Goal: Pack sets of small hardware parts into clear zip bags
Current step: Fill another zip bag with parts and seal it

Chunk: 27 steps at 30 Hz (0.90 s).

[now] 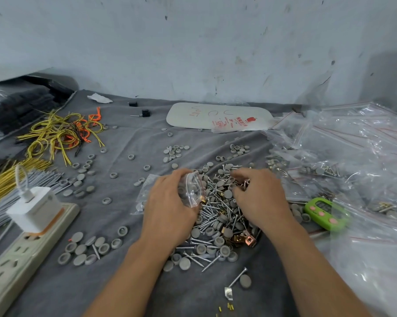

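Note:
A heap of silver screws, grey round caps and copper-coloured clips (222, 216) lies on the grey cloth in the middle. My left hand (170, 207) grips a small clear zip bag (194, 188) with a red strip, its mouth turned toward the heap. My right hand (257, 195) rests on the right side of the heap with its fingers curled down over the parts near some copper clips (244, 184); what the fingertips hold is hidden.
Filled and empty clear zip bags (352, 156) pile up at the right. A green timer (325, 212) sits beside them. At the left lie a power strip with a white charger (33, 216), yellow and orange ties (62, 133) and scattered grey caps (90, 248). A white bag pack (218, 116) lies by the wall.

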Each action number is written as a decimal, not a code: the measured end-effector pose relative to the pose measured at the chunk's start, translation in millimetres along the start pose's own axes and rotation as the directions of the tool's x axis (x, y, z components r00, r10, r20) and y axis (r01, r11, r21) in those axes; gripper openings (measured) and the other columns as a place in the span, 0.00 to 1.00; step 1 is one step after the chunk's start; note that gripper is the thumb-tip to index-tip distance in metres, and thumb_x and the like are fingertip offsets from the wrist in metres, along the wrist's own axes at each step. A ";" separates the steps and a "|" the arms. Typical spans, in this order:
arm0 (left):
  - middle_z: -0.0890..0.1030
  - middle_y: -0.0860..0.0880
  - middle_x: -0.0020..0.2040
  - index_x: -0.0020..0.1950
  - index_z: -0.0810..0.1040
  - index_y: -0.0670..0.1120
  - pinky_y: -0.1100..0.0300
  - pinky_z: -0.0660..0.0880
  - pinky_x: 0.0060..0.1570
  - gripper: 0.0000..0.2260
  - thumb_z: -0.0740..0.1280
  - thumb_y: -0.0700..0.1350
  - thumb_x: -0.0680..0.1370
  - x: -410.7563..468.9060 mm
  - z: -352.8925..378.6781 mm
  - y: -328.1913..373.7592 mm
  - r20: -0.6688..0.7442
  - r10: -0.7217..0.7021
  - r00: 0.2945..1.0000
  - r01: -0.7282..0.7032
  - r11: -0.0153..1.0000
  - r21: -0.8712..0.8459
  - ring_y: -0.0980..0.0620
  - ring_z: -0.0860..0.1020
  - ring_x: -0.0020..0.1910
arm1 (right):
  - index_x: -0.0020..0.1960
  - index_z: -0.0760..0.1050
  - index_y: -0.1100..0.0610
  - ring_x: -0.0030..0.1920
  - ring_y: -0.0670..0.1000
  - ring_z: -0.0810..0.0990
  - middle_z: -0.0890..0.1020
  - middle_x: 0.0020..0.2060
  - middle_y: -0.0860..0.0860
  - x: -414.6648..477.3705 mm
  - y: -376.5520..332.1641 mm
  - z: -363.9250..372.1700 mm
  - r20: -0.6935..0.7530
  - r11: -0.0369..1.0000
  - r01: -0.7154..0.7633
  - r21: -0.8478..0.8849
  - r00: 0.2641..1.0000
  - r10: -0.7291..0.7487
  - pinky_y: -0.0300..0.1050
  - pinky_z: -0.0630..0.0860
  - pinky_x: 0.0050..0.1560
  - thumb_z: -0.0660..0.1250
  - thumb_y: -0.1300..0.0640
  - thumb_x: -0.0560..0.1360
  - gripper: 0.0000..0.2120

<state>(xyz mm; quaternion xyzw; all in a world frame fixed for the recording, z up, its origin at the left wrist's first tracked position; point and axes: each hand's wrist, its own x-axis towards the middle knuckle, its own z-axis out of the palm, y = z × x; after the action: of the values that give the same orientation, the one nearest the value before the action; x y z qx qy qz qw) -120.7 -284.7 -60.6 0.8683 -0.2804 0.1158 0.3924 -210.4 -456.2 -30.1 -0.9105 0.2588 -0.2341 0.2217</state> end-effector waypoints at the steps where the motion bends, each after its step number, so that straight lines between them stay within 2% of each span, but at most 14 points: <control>1: 0.78 0.60 0.58 0.67 0.71 0.63 0.62 0.66 0.56 0.28 0.77 0.50 0.71 0.3 0.1 -0.4 -0.008 -0.003 1.000 0.003 1.000 0.007 0.60 0.71 0.58 | 0.61 0.83 0.44 0.56 0.52 0.80 0.85 0.53 0.47 -0.2 -0.9 2.2 0.045 0.999 0.024 -0.032 0.999 -0.022 0.51 0.78 0.60 0.69 0.55 0.78 0.14; 4: 0.78 0.59 0.59 0.68 0.72 0.61 0.61 0.66 0.58 0.28 0.77 0.49 0.71 1.0 1.0 -1.2 -0.006 -0.014 1.000 0.014 1.000 0.019 0.58 0.72 0.61 | 0.56 0.85 0.46 0.51 0.51 0.81 0.86 0.49 0.47 0.7 -4.5 4.7 0.079 0.998 0.037 -0.047 0.996 -0.033 0.51 0.79 0.57 0.68 0.57 0.80 0.10; 8: 0.78 0.58 0.58 0.67 0.72 0.60 0.61 0.66 0.58 0.27 0.77 0.49 0.71 1.1 0.6 -0.1 -0.020 -0.009 1.000 0.009 1.000 0.025 0.59 0.71 0.59 | 0.48 0.85 0.46 0.44 0.47 0.82 0.81 0.38 0.41 -0.2 -3.0 2.6 -0.051 0.999 0.001 0.038 0.999 0.001 0.48 0.81 0.50 0.73 0.56 0.77 0.06; 9: 0.78 0.59 0.58 0.67 0.72 0.61 0.61 0.66 0.57 0.27 0.77 0.49 0.71 1.0 0.3 0.2 -0.024 -0.004 1.000 0.005 1.000 0.022 0.60 0.71 0.58 | 0.47 0.86 0.46 0.43 0.45 0.82 0.82 0.37 0.39 -1.4 -3.9 1.3 -0.091 0.996 0.019 0.089 0.996 -0.011 0.46 0.81 0.49 0.74 0.56 0.77 0.05; 11: 0.77 0.61 0.56 0.66 0.73 0.61 0.62 0.65 0.55 0.26 0.77 0.50 0.71 0.9 0.2 1.1 -0.027 0.016 0.999 -0.015 1.000 0.026 0.63 0.68 0.56 | 0.47 0.86 0.46 0.41 0.39 0.82 0.83 0.36 0.37 -4.3 -9.9 -1.4 -0.148 0.967 0.089 0.240 0.988 -0.054 0.35 0.79 0.46 0.76 0.56 0.75 0.06; 12: 0.77 0.62 0.55 0.66 0.73 0.61 0.62 0.65 0.54 0.26 0.77 0.51 0.71 0.6 0.1 2.0 -0.030 0.037 0.999 -0.036 0.999 0.034 0.64 0.67 0.55 | 0.48 0.87 0.46 0.41 0.37 0.83 0.84 0.37 0.35 -6.4 -14.5 -1.8 -0.142 0.938 0.124 0.323 0.986 -0.082 0.30 0.78 0.44 0.76 0.57 0.74 0.06; 14: 0.77 0.62 0.55 0.66 0.75 0.58 0.63 0.66 0.55 0.25 0.77 0.49 0.71 -0.1 -0.8 5.0 -0.034 0.097 0.995 -0.096 0.994 0.051 0.66 0.66 0.55 | 0.49 0.87 0.46 0.43 0.37 0.83 0.85 0.39 0.35 -13.4 -25.7 1.3 -0.079 0.885 0.181 0.430 0.984 -0.162 0.29 0.78 0.46 0.77 0.58 0.74 0.08; 16: 0.80 0.61 0.56 0.66 0.77 0.54 0.62 0.70 0.57 0.25 0.76 0.45 0.70 -0.5 -1.5 7.0 -0.035 0.157 0.987 -0.156 0.987 0.030 0.66 0.67 0.57 | 0.44 0.86 0.46 0.39 0.38 0.82 0.85 0.37 0.37 -21.5 -36.9 9.1 -0.002 0.882 0.258 0.395 0.960 -0.280 0.32 0.77 0.43 0.74 0.59 0.74 0.08; 18: 0.80 0.63 0.56 0.65 0.79 0.53 0.64 0.72 0.60 0.24 0.74 0.41 0.69 -1.1 -2.2 7.6 -0.044 0.199 0.979 -0.200 0.980 -0.021 0.65 0.71 0.58 | 0.34 0.79 0.48 0.33 0.43 0.78 0.79 0.30 0.40 -26.2 -45.3 17.3 0.058 0.870 0.311 0.382 0.932 -0.358 0.34 0.71 0.36 0.71 0.61 0.76 0.14; 20: 0.79 0.65 0.55 0.63 0.80 0.53 0.68 0.69 0.60 0.22 0.72 0.39 0.70 -1.4 -3.1 7.6 -0.070 0.218 0.973 -0.222 0.974 -0.055 0.66 0.71 0.58 | 0.36 0.80 0.47 0.33 0.43 0.78 0.80 0.31 0.40 -25.6 -49.1 18.5 0.061 0.845 0.306 0.439 0.928 -0.368 0.36 0.73 0.37 0.69 0.60 0.78 0.14; 22: 0.76 0.66 0.54 0.63 0.78 0.55 0.71 0.67 0.56 0.24 0.73 0.39 0.70 -0.5 -5.4 7.0 -0.123 0.167 0.978 -0.172 0.985 -0.032 0.67 0.69 0.55 | 0.46 0.86 0.45 0.39 0.42 0.84 0.85 0.37 0.38 -21.0 -46.8 13.1 -0.027 0.817 0.238 0.526 0.964 -0.263 0.38 0.80 0.43 0.70 0.59 0.78 0.10; 24: 0.76 0.62 0.57 0.67 0.75 0.56 0.67 0.65 0.54 0.29 0.76 0.38 0.68 1.6 -7.0 5.9 -0.200 0.019 0.980 -0.024 0.999 -0.023 0.66 0.66 0.55 | 0.47 0.87 0.45 0.40 0.41 0.85 0.86 0.38 0.37 -16.6 -37.7 5.3 -0.113 0.821 0.171 0.544 0.985 -0.129 0.37 0.81 0.43 0.72 0.58 0.77 0.09; 25: 0.76 0.60 0.58 0.68 0.74 0.57 0.64 0.66 0.56 0.30 0.77 0.39 0.69 2.5 -8.0 5.2 -0.240 -0.051 0.970 0.043 0.998 -0.038 0.64 0.67 0.56 | 0.45 0.86 0.44 0.38 0.40 0.84 0.85 0.36 0.36 -15.1 -33.2 2.4 -0.110 0.858 0.149 0.491 0.988 -0.109 0.36 0.80 0.40 0.73 0.57 0.76 0.08; 27: 0.76 0.57 0.58 0.69 0.72 0.56 0.60 0.67 0.58 0.29 0.76 0.40 0.71 3.2 -9.1 4.6 -0.296 -0.107 0.949 0.089 0.993 -0.071 0.59 0.69 0.59 | 0.43 0.85 0.44 0.34 0.37 0.82 0.83 0.32 0.36 -14.3 -27.7 1.7 0.037 0.948 0.104 0.300 0.992 -0.121 0.33 0.75 0.35 0.75 0.50 0.74 0.02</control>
<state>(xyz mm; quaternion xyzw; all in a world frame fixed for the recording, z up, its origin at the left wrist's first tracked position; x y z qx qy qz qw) -120.7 -281.6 -50.4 0.8421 -0.1773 0.2185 0.4601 -210.1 -426.2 -21.4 -0.8861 0.1621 -0.2577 0.3495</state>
